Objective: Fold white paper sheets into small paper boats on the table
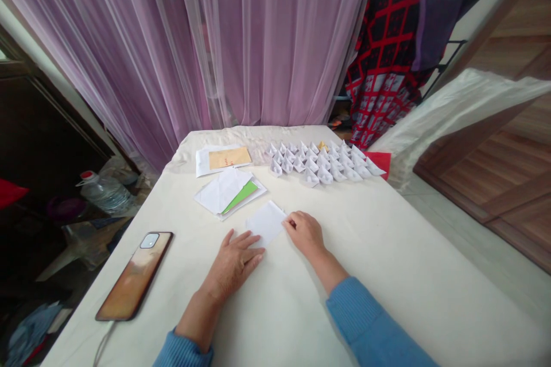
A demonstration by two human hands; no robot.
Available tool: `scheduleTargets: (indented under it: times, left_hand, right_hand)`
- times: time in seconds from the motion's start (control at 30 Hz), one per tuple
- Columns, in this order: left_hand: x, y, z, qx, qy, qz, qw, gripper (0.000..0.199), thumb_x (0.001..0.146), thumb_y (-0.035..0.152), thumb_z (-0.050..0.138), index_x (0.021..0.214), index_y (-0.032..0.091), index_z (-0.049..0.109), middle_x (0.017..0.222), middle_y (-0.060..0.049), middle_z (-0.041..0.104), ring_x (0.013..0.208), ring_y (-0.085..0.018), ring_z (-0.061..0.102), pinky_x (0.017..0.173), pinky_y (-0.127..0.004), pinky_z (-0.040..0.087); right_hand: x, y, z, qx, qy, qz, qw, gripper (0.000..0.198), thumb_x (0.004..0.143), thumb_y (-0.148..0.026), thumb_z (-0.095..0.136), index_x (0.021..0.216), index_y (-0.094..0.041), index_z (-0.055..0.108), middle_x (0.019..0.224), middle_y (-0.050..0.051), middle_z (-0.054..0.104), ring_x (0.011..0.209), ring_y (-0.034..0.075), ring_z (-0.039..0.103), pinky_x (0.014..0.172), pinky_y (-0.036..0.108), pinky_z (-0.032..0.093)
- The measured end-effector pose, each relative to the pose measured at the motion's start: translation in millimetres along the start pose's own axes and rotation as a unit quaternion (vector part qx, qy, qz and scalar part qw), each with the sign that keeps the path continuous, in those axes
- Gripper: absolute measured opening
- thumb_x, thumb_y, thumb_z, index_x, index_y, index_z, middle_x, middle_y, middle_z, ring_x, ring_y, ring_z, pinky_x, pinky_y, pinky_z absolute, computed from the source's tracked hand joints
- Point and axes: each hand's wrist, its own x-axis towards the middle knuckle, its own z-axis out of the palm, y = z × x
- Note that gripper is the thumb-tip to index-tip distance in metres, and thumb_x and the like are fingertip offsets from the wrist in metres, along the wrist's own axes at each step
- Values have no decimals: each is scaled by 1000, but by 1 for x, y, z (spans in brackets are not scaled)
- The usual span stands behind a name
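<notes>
A small white sheet of paper (267,222) lies on the table between my hands, turned at an angle. My left hand (235,261) rests flat with fingers spread, its fingertips on the sheet's lower left edge. At the sheet's right corner, my right hand (305,230) has its thumb and fingers pinched together on the paper. Just beyond is a stack of white paper (213,196) with a green piece (240,196) showing. Several rows of folded white paper boats (310,165) stand at the far right, with one yellow boat (322,145) among them.
A phone (135,275) with a cable lies at the left of the white-covered table (387,287). At the back left, a brown envelope (230,157) rests on white paper. Something red (379,163) sits by the right edge. Purple curtains (275,40) hang behind.
</notes>
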Motion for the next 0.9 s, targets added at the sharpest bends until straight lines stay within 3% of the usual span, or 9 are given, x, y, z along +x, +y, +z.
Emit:
scheduleTargets:
  times: [0.2, 0.37, 0.5, 0.57, 0.63, 0.77, 0.9]
  left_hand:
    - [-1, -3, -2, -19, -11, 1, 1000, 30, 97, 37, 43, 106, 35, 72, 129, -2, 65, 129, -24, 52, 113, -60, 25]
    - [-1, -9, 2, -46, 15, -12, 999, 34, 98, 38, 40, 99, 31, 73, 118, -4, 71, 122, -24, 58, 110, -58, 32]
    - [-1, -21, 11, -36, 115, -46, 992, 30, 96, 34, 43, 101, 26, 71, 109, -6, 74, 109, -22, 65, 104, -51, 43]
    - [-3, -28, 15, -5, 168, -73, 983, 26, 94, 31, 46, 106, 24, 68, 117, -8, 71, 114, -24, 62, 103, -50, 44]
    - [-4, -33, 19, 31, 198, -112, 973, 29, 90, 28, 50, 115, 22, 65, 126, -10, 66, 121, -28, 58, 104, -53, 43]
    - [-4, -33, 22, 70, 183, -167, 966, 43, 86, 25, 54, 128, 18, 57, 131, -13, 62, 127, -33, 52, 106, -57, 39]
    - [-3, -27, 19, 78, 145, -184, 969, 44, 87, 25, 52, 131, 21, 54, 134, -10, 60, 130, -31, 50, 108, -55, 36]
  right_hand:
    - [7, 13, -3, -17, 18, 48, 999, 16, 90, -25, 55, 78, -22, 66, 84, 2, 68, 79, 16, 57, 70, 26, 32]
    - [2, 11, -4, -16, 26, 30, 999, 21, 92, -23, 48, 83, -20, 67, 87, 5, 67, 84, 18, 58, 75, 27, 36]
    - [-17, -5, -2, 21, -6, -70, 997, 21, 86, -17, 50, 95, -24, 68, 100, 4, 69, 98, 17, 58, 89, 25, 38]
    - [-27, -15, 0, 73, -40, -173, 981, 30, 81, -14, 52, 105, -23, 68, 114, 5, 67, 110, 19, 55, 98, 28, 35]
    - [-35, -25, 2, 85, -68, -201, 974, 44, 75, -14, 54, 116, -22, 64, 130, 6, 60, 124, 21, 47, 106, 34, 29]
    - [-38, -39, 4, 42, -129, -136, 981, 65, 71, -18, 53, 136, -21, 51, 149, 9, 42, 139, 25, 31, 111, 41, 21]
    - [-32, -47, 5, 5, -166, -72, 984, 69, 73, -22, 50, 142, -21, 44, 156, 9, 30, 144, 25, 22, 111, 42, 22]
